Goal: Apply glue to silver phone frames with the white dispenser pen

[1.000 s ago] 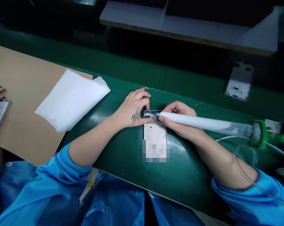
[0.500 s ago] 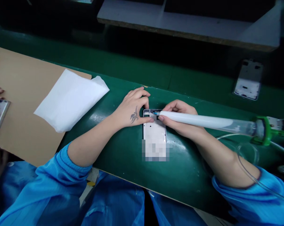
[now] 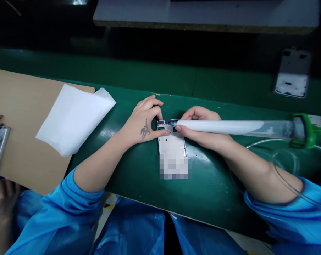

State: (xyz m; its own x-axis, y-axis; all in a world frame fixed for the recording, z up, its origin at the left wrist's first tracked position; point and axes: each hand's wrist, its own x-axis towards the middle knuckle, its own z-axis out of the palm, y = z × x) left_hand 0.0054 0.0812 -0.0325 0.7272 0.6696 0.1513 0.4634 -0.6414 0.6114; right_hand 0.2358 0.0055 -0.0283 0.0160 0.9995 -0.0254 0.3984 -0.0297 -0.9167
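Green bench (image 3: 128, 177), frame (image 3: 171, 143) lying flat at its middle. I've got the left hand (image 3: 144, 122) spread and pressing the frame's top-left corner. Right hand (image 3: 200, 127) is closed round the syringe (image 3: 229, 127), tip touching the frame's top edge. Looks like a dispensing step; the next move needs a steady tip along that edge. White sheet (image 3: 72, 118) lies well left of the frame.

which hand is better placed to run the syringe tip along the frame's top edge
Right. The right hand grips the syringe, its tip at the frame's top edge. The left hand only steadies the frame's corner.
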